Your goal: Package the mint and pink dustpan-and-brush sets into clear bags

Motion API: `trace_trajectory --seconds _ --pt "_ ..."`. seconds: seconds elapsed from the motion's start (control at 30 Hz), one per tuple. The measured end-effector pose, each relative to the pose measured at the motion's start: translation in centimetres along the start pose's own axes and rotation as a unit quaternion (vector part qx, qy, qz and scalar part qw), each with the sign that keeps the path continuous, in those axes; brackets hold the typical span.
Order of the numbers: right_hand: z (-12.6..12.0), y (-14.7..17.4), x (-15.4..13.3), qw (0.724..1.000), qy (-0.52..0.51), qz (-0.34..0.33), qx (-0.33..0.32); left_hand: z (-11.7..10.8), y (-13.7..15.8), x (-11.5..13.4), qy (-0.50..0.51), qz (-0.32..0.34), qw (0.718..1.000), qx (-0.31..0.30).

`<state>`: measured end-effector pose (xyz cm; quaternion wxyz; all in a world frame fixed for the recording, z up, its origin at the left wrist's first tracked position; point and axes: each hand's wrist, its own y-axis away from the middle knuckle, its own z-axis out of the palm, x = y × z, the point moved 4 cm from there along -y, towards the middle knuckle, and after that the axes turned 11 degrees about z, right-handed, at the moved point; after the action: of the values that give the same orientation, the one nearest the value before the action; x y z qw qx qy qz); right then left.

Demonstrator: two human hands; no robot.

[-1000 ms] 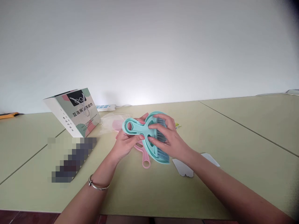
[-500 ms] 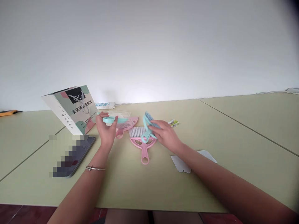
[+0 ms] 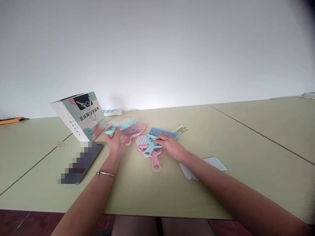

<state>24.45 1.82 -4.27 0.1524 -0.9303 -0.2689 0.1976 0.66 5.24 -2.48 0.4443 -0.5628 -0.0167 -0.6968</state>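
My left hand (image 3: pixel 114 141) is closed on the handle of a teal dustpan (image 3: pixel 125 125), which is tilted so that it shows nearly edge-on. Below and behind it lies a pink dustpan (image 3: pixel 135 132), partly covered. A teal hand brush (image 3: pixel 152 141) with blue-grey bristles is under the fingers of my right hand (image 3: pixel 172 146), which grip it near its head. This brush overlaps a pink hand brush (image 3: pixel 155 160) with white bristles, whose handle points toward me. Clear plastic wrap (image 3: pixel 120 121) shows behind the teal dustpan.
A paper gift bag (image 3: pixel 86 114) leans at the left, with a phone (image 3: pixel 86 167) in front of it. Behind are a power strip (image 3: pixel 112 112) and, far left, an orange object (image 3: pixel 11 121). A green label (image 3: pixel 182 129) and a white sheet (image 3: pixel 214 163) lie at the right.
The teal brush has turned and come down over the pink brush, with my right hand moving along with it. My left hand has tilted the teal dustpan slightly. The view has shifted a little.
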Motion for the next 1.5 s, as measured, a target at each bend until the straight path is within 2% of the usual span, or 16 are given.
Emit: trace_trajectory --seconds 0.07,0.2,0.3,0.43,0.57,0.67,0.77,0.87,0.93,1.07,1.2,1.3,1.5 --pt "-0.4 0.1 0.1 0.998 -0.046 0.006 0.032 -0.2 -0.6 0.8 0.060 0.000 0.997 0.047" --pt "-1.7 0.5 0.6 0.982 -0.132 0.046 0.124 -0.6 -1.7 2.2 0.147 -0.021 0.985 0.091" --pt "-2.3 0.6 0.8 0.975 -0.160 0.075 0.136 -0.6 -2.1 2.5 0.153 -0.052 0.983 0.092" --pt "-2.9 0.8 0.6 0.956 -0.249 0.107 0.109 0.7 -1.2 2.9 0.139 -0.111 0.984 0.011" --pt "-3.0 1.2 -0.2 0.914 -0.383 0.129 0.031 2.5 0.9 3.2 0.104 -0.169 0.969 -0.150" --pt "-2.7 1.4 -0.7 0.884 -0.431 0.178 -0.016 3.1 2.0 3.1 0.088 -0.188 0.956 -0.206" --pt "-2.8 1.4 -1.0 0.854 -0.474 0.213 0.006 3.4 2.7 3.2 0.102 -0.204 0.946 -0.231" --pt "-3.4 1.4 -0.9 0.841 -0.487 0.233 0.048 3.9 3.7 3.2 0.094 -0.232 0.920 -0.303" --pt "-3.6 1.5 -0.6 0.852 -0.470 0.230 0.035 4.0 4.1 3.1 0.060 -0.242 0.913 -0.323" --pt "-3.8 1.6 0.6 0.892 -0.418 0.171 0.020 3.5 3.5 3.2 0.035 -0.218 0.932 -0.288" --pt "-3.9 1.5 2.0 0.935 -0.321 0.150 0.022 3.0 2.4 3.4 0.057 -0.204 0.943 -0.255" --pt "-3.6 1.3 2.1 0.959 -0.254 0.125 -0.027 2.8 2.0 3.5 0.069 -0.212 0.945 -0.241" --pt "-2.9 1.5 1.4 0.976 -0.157 0.079 -0.128 3.0 2.0 3.7 0.091 -0.216 0.940 -0.247"
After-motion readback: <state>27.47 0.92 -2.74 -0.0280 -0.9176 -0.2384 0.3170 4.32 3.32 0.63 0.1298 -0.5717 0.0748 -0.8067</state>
